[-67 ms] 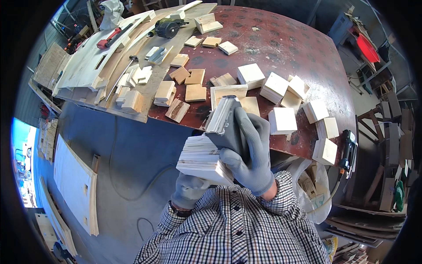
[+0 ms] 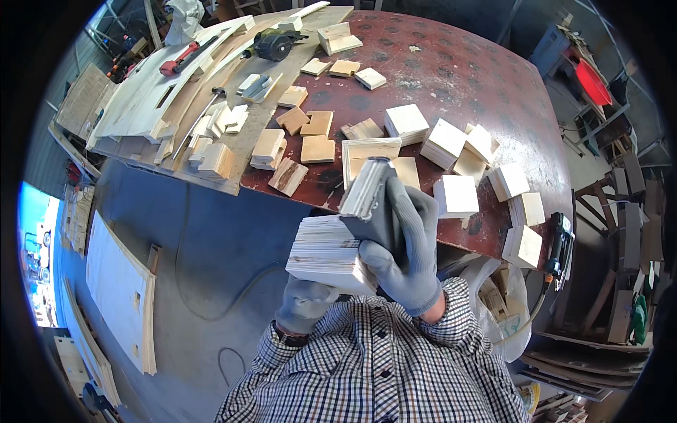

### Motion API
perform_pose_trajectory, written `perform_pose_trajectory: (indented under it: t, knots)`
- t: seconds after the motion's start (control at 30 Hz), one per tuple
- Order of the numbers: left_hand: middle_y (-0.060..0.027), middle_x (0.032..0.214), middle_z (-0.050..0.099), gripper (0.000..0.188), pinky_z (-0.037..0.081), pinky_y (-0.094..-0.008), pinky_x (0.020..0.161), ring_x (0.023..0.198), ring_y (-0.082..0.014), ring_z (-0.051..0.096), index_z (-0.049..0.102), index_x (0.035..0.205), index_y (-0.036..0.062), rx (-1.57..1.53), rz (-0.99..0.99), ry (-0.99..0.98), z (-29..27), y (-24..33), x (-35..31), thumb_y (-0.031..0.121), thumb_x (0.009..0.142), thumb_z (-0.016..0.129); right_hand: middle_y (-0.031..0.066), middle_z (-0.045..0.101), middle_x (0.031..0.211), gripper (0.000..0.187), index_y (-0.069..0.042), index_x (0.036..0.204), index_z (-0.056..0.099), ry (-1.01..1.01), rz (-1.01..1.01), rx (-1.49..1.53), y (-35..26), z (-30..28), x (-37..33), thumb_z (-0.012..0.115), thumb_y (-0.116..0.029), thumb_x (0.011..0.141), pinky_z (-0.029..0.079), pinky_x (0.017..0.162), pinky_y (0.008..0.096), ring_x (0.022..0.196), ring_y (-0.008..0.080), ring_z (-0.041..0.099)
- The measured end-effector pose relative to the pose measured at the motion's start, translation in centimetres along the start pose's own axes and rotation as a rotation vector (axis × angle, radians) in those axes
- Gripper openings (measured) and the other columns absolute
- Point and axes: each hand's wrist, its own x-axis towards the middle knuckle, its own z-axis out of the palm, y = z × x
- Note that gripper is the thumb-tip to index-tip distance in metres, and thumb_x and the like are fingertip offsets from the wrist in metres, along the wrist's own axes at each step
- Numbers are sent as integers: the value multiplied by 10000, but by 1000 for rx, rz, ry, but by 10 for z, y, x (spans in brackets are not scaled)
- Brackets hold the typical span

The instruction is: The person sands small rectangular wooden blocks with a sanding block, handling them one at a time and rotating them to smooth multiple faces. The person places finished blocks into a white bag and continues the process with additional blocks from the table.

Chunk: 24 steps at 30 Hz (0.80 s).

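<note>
Both my hands wear grey gloves and work in front of my chest, near the table's front edge. My left hand point(image 2: 305, 304) grips a pale plywood block point(image 2: 326, 255) with layered edges from below; its fingers are partly hidden under the block. My right hand point(image 2: 409, 257) is wrapped round a sanding block point(image 2: 372, 204), a dark grey sheet folded about a block with a ragged pale end. The sanding block is tilted and rests against the top right part of the plywood block. My right thumb lies beside the plywood block's right side.
Several wooden blocks point(image 2: 455, 196) lie on the dark red table point(image 2: 465, 77). A circular saw point(image 2: 273, 45), a hammer point(image 2: 218, 92) and a red-handled tool point(image 2: 176, 62) lie on boards at the left. A black air tool point(image 2: 560, 243) with a hose sits at the right edge, above a plastic bag point(image 2: 518, 317).
The whole view has shifted slightly. My right hand and the sanding block appear a little lower and farther right; both hands keep their holds.
</note>
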Motion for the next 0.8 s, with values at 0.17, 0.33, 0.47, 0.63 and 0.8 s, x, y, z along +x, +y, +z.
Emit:
perform_pose_trajectory:
  t: [0.17, 0.33, 0.47, 0.63, 0.8]
  knots:
    - [-250, 1492, 605, 988, 495, -479, 1183, 1391, -393, 597, 465, 1559, -61, 31, 50, -68, -25, 16, 6, -19, 604, 716, 253, 492, 1407, 824, 50, 1601, 438, -55, 205, 108, 17, 10, -49, 727, -437, 1004, 494, 1074, 451, 1258, 356, 565]
    - [-241, 1512, 597, 1086, 483, -478, 1195, 1408, -387, 587, 436, 1591, -34, 145, -75, -11, 4, 18, 3, -38, 538, 699, 260, 495, 1425, 800, 32, 1613, 415, -12, 65, 86, 8, 9, -12, 683, -433, 1022, 477, 1087, 475, 1265, 366, 552]
    - [-205, 1499, 610, 1085, 499, -454, 1157, 1391, -344, 600, 428, 1595, -23, 56, -39, -67, 5, 8, -2, -66, 552, 723, 271, 484, 1470, 805, 28, 1622, 393, -5, 11, 53, 0, 6, 3, 653, -457, 1035, 424, 1135, 502, 1309, 396, 518]
    - [-240, 1516, 596, 951, 455, -529, 1203, 1419, -405, 571, 460, 1573, -39, -178, 94, -185, -41, 14, -1, -77, 664, 735, 246, 525, 1402, 780, 75, 1592, 440, -123, 213, 27, 24, 4, -50, 649, -437, 1042, 453, 1104, 433, 1264, 347, 566]
    - [-251, 1633, 483, 904, 409, -615, 1228, 1503, -449, 479, 440, 1609, -3, -2, 182, -333, -35, 34, -4, 87, 773, 771, 240, 522, 1364, 786, 68, 1592, 445, -67, 155, 144, 8, -2, -12, 684, -398, 1006, 488, 1065, 433, 1228, 331, 577]
